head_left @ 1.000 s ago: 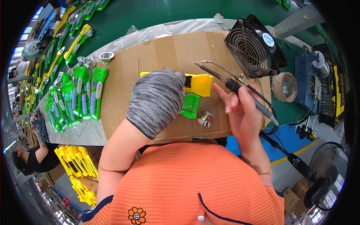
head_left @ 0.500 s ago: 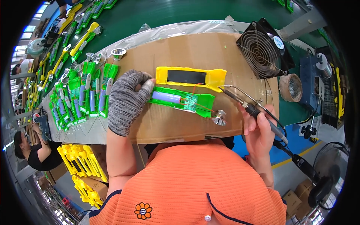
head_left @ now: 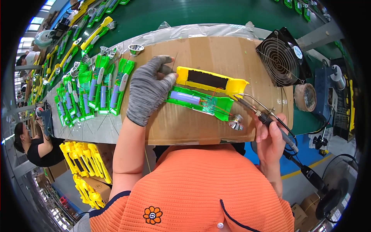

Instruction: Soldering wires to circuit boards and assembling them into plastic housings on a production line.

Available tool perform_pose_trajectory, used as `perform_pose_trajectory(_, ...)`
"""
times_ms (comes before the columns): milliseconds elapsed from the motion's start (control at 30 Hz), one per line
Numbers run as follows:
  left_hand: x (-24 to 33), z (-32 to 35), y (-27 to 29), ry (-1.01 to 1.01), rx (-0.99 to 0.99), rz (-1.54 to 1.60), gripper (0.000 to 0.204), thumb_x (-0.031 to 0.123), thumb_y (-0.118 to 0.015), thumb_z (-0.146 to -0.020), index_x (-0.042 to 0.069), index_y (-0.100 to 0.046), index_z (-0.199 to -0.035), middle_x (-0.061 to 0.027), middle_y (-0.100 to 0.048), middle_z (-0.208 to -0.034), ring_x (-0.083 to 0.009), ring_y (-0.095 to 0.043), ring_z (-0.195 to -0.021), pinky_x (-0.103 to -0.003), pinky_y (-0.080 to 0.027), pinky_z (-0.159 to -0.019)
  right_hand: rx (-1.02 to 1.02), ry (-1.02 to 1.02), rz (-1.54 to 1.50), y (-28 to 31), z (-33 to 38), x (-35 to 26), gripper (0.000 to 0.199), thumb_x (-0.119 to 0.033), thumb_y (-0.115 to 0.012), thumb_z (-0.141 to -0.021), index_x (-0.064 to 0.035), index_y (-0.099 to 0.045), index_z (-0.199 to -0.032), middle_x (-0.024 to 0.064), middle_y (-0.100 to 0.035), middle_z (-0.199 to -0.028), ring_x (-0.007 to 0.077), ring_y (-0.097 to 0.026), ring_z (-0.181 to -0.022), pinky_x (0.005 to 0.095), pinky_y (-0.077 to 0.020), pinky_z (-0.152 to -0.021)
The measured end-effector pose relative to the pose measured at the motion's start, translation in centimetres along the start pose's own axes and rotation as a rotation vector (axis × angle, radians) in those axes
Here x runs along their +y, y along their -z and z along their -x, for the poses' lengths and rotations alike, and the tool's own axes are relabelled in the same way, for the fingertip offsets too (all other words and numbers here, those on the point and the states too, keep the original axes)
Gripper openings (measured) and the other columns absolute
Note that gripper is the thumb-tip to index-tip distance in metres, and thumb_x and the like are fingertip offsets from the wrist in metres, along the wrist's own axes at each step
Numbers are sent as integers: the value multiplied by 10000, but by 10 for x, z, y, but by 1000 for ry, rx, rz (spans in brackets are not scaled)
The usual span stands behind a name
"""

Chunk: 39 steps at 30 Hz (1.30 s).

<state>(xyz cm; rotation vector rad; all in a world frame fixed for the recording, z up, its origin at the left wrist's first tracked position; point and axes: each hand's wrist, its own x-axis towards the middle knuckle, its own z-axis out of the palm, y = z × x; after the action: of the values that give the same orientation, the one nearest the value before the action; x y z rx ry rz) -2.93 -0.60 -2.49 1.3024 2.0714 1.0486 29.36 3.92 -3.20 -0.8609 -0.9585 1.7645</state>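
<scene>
My left hand [head_left: 148, 87], in a grey fingerless glove, pinches the left end of a yellow plastic shell [head_left: 241, 86] between thumb and fingers. The shell has a black rectangular panel [head_left: 208, 79] and leans on its long edge. A thin wire rises beside the fingertips. Just below lies a green shell [head_left: 222, 113] with a purple battery cell [head_left: 184, 98], a circuit board [head_left: 209, 104] and red wires leading to a silver reflector cup [head_left: 235, 122]. My right hand [head_left: 271, 141] holds a soldering iron [head_left: 266, 119] with a solder-feed tube; its tip is at the yellow shell's right end.
Several wired green shells [head_left: 92, 91] stand in rows on the left, with a loose reflector [head_left: 135, 49] behind. A black fan [head_left: 284, 58] and a round brown pot [head_left: 305, 97] stand to the right. Yellow shells [head_left: 85, 162] fill boxes below left, near another person [head_left: 36, 143].
The yellow shell has tipped so its side wall shows and its right end slants nearer. My left index finger has lifted away from the thumb. The whole view has shifted slightly.
</scene>
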Motion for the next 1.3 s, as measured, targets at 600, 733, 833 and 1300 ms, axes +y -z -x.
perform_pose_trajectory(600,22,17,-14,-762,-369,-227,172,155,-763,-767,150,-680,-919,-46,-631,-893,-277,-608,-942,-416,-467,-837,-122,-50,42,7,3,2,228,-72,-614,-924,-50,-425,-1048,173,-648,-808,137,-541,-516,462,-498,-1002)
perform_pose_trajectory(733,29,11,-13,-694,-443,-271,129,165,-742,-793,116,-681,-896,-71,-634,-857,-288,-615,-909,-413,-482,-817,-129,-42,59,1,2,1,218,-76,-619,-924,-50,-429,-1026,68,-574,-661,125,-544,-509,553,-308,-1170)
perform_pose_trajectory(833,37,12,-13,-677,-469,-306,128,119,-739,-784,97,-672,-891,-79,-635,-857,-297,-611,-895,-416,-491,-816,-171,-6,90,1,0,2,207,-53,-625,-917,-46,-436,-999,44,-575,-657,112,-559,-522,569,-293,-1175)
perform_pose_trajectory(1300,60,23,-14,-560,-463,-529,131,139,-652,-829,79,-698,-937,-132,-600,-909,-329,-620,-884,-448,-507,-780,-225,-41,172,-3,-1,1,174,4,-609,-912,-44,-447,-955,-6,-563,-621,70,-572,-566,539,-289,-1183)
